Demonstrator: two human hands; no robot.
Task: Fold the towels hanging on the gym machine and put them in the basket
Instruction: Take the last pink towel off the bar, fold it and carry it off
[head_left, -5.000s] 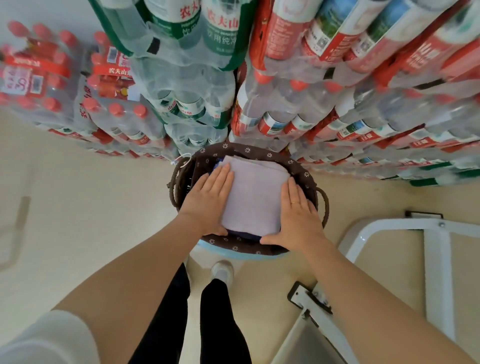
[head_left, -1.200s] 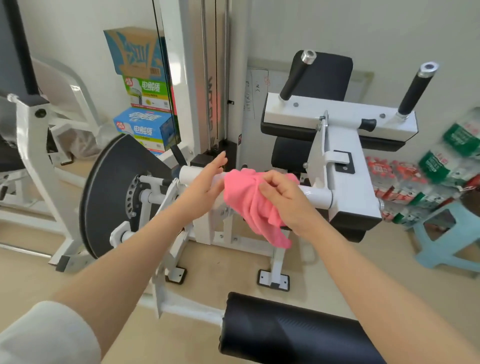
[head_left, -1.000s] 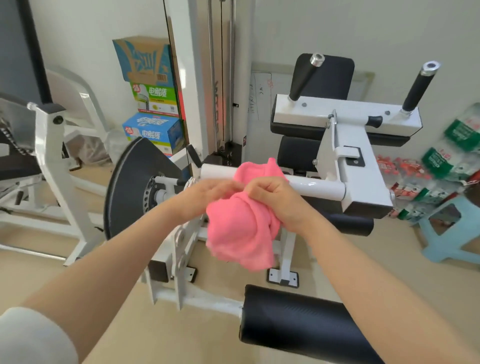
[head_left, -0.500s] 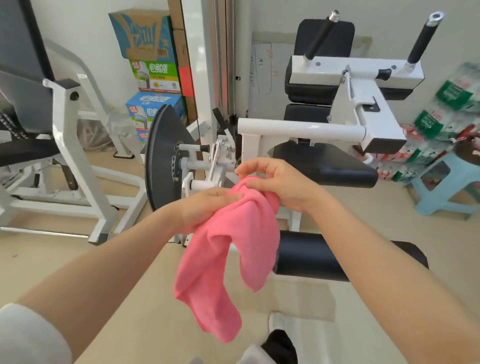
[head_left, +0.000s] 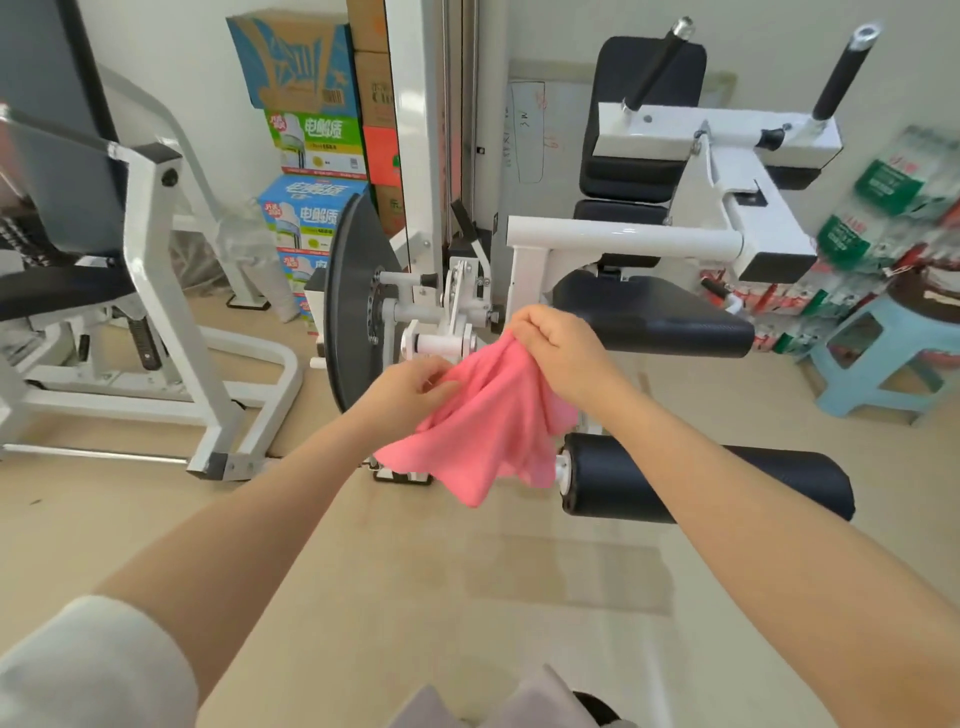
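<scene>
Both hands are pinching a crumpled pink cloth towel (head_left: 488, 431) in mid-air: the left hand (head_left: 410, 389) gripping its left edge, the right hand (head_left: 556, 348) clutching its top, near the white gym machine (head_left: 623, 239).

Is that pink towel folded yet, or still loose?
Still loose. The pink towel hangs bunched and rumpled between the left hand and right hand, with no neat folds.
</scene>
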